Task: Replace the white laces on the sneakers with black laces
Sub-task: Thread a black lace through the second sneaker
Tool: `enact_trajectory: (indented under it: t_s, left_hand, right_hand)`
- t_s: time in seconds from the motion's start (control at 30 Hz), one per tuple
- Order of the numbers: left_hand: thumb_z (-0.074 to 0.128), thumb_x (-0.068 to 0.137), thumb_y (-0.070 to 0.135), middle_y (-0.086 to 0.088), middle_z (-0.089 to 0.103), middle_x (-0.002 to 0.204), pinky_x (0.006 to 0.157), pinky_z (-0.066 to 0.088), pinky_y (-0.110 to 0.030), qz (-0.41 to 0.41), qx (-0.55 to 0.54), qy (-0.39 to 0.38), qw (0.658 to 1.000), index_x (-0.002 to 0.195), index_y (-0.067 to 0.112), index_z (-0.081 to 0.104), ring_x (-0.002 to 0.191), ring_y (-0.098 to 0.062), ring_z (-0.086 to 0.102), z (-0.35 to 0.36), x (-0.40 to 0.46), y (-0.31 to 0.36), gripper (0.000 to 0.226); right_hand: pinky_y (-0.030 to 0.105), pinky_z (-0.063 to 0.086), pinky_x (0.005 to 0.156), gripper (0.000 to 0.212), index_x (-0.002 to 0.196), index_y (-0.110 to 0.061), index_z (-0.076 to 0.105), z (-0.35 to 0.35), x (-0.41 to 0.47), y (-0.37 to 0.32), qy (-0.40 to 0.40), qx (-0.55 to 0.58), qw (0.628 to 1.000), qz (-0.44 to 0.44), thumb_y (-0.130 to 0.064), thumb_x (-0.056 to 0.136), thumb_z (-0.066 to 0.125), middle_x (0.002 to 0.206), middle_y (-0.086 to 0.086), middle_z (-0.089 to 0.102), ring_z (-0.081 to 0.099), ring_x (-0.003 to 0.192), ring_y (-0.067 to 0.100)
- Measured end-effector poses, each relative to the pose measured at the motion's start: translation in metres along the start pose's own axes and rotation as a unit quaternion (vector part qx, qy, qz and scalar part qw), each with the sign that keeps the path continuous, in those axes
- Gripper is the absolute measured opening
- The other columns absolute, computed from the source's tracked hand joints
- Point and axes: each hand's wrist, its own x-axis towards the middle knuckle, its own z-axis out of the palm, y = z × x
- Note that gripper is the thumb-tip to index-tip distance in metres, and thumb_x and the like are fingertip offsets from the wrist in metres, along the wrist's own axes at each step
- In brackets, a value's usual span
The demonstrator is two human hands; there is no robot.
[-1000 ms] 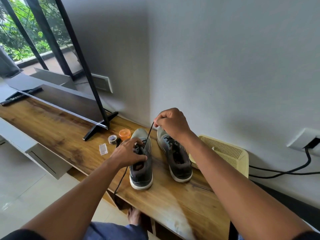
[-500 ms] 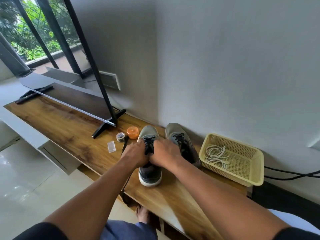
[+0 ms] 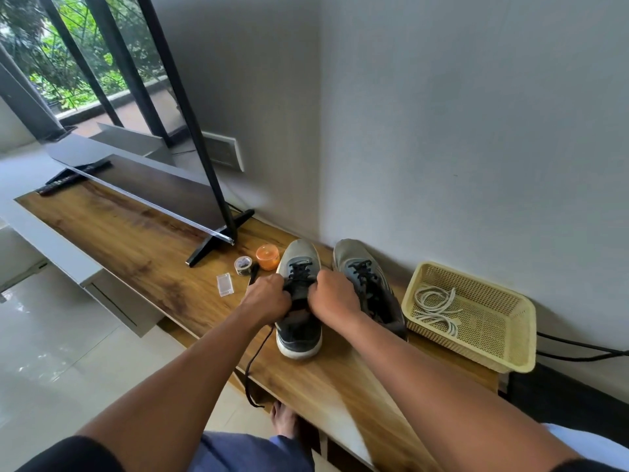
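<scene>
Your fingers are curled in on both sides of the near shoe's throat: your left hand [image 3: 267,298] and your right hand [image 3: 335,296] each look to be pinching the black lace [image 3: 299,271] at the upper eyelets, though the fingertips themselves are hidden behind your knuckles, so you cannot tell exactly which strand each one holds. Nearest you, a loose end of that lace hangs off the wooden shelf [image 3: 340,379] edge below your left wrist. The left sneaker [image 3: 299,338] already shows black crossings over its lower eyelets, so judge it as nearly laced, with the top holes and the tie left. Just beside it, the right sneaker [image 3: 371,284] carries black lacing as far as you can see, and looks done. Further right, the white laces [image 3: 437,308] lie coiled in the yellow basket [image 3: 510,352], so the removal is finished.
</scene>
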Motion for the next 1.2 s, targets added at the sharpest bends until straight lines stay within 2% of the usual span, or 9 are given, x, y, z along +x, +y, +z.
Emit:
enact_trajectory:
  t_s: [0.2,0.33,0.47,0.57,0.67,0.77,0.9,1.07,1.2]
  left_hand:
    - [0.051,0.099,0.018,-0.008,0.059,0.105,0.058,0.041,-0.029,-0.025,-0.074,-0.024,0.997,0.115,0.012,0.056,0.090,-0.021,0.058,-0.001,-0.001,-0.002,0.017]
    - [0.058,0.102,0.024,-0.014,0.063,0.107,0.060,0.065,-0.040,-0.045,-0.135,-0.050,0.989,0.124,0.012,0.052,0.080,-0.028,0.075,-0.003,-0.006,-0.003,0.026]
    - [0.074,0.094,0.034,-0.011,0.068,0.102,0.049,0.057,-0.026,-0.027,-0.115,-0.099,0.988,0.139,0.019,0.041,0.065,-0.019,0.075,-0.004,-0.010,-0.012,0.058]
    - [0.074,0.093,0.044,-0.007,0.071,0.093,0.049,0.056,-0.024,-0.016,-0.073,-0.112,0.991,0.125,0.023,0.046,0.065,-0.016,0.071,-0.014,-0.007,-0.020,0.047]
    - [0.073,0.094,0.044,-0.006,0.076,0.086,0.052,0.056,-0.025,-0.004,-0.072,-0.095,0.993,0.119,0.017,0.064,0.066,-0.017,0.070,-0.022,-0.003,-0.025,0.038]
    - [0.076,0.090,0.046,-0.006,0.073,0.088,0.056,0.059,-0.026,0.001,-0.057,-0.065,0.996,0.121,0.023,0.064,0.071,-0.017,0.072,-0.019,-0.004,-0.022,0.040]
    - [0.078,0.087,0.045,-0.005,0.066,0.105,0.074,0.066,-0.039,0.009,-0.037,-0.025,0.999,0.133,0.023,0.059,0.085,-0.022,0.072,-0.013,-0.004,-0.016,0.055]
    - [0.080,0.087,0.026,-0.009,0.063,0.127,0.057,0.062,-0.029,0.063,-0.067,-0.049,0.995,0.154,0.040,0.036,0.077,-0.019,0.072,-0.020,-0.007,-0.015,0.082]
    - [0.080,0.087,0.025,-0.007,0.061,0.142,0.078,0.060,-0.032,0.087,-0.029,-0.022,0.996,0.156,0.042,0.039,0.105,-0.025,0.070,-0.019,-0.010,-0.010,0.083]
  right_hand:
    - [0.033,0.046,0.071,0.022,0.099,-0.005,0.066,0.000,0.005,0.005,-0.020,0.048,0.998,0.045,-0.020,0.097,0.049,0.099,0.014,0.068,0.067,0.097,0.034]
    - [0.038,0.053,0.070,0.025,0.093,-0.014,0.060,-0.009,0.002,0.009,-0.032,-0.027,0.999,-0.011,-0.038,0.100,0.056,0.086,0.003,0.062,0.066,0.091,0.029]
    - [0.036,0.054,0.067,0.038,0.108,-0.014,0.061,-0.021,-0.011,0.002,-0.007,-0.109,0.993,-0.053,-0.045,0.090,0.072,0.092,0.004,0.067,0.067,0.090,0.027]
    - [0.034,0.050,0.060,0.051,0.123,-0.021,0.049,-0.024,-0.021,-0.008,0.046,-0.193,0.972,-0.128,-0.033,0.085,0.081,0.103,0.010,0.061,0.066,0.086,0.028]
    - [0.039,0.058,0.070,0.023,0.109,-0.023,0.063,-0.024,-0.024,-0.018,0.051,-0.236,0.948,-0.206,-0.016,0.089,0.071,0.116,0.012,0.047,0.059,0.092,0.028]
    - [0.040,0.058,0.080,0.008,0.095,-0.021,0.071,-0.023,-0.017,-0.022,0.024,-0.243,0.954,-0.175,-0.014,0.091,0.069,0.121,0.010,0.044,0.056,0.102,0.028]
    - [0.039,0.059,0.076,0.009,0.091,-0.019,0.073,-0.013,-0.010,-0.020,0.039,-0.247,0.955,-0.161,-0.015,0.095,0.066,0.118,0.009,0.045,0.056,0.103,0.028]
    - [0.033,0.047,0.052,0.020,0.087,-0.019,0.065,-0.013,-0.002,-0.012,0.088,-0.178,0.960,-0.199,-0.031,0.100,0.058,0.098,0.004,0.049,0.057,0.071,0.022]
    - [0.031,0.034,0.051,0.019,0.098,-0.023,0.063,-0.017,0.000,-0.009,0.094,-0.149,0.964,-0.200,-0.037,0.101,0.051,0.090,0.001,0.063,0.064,0.069,0.026]
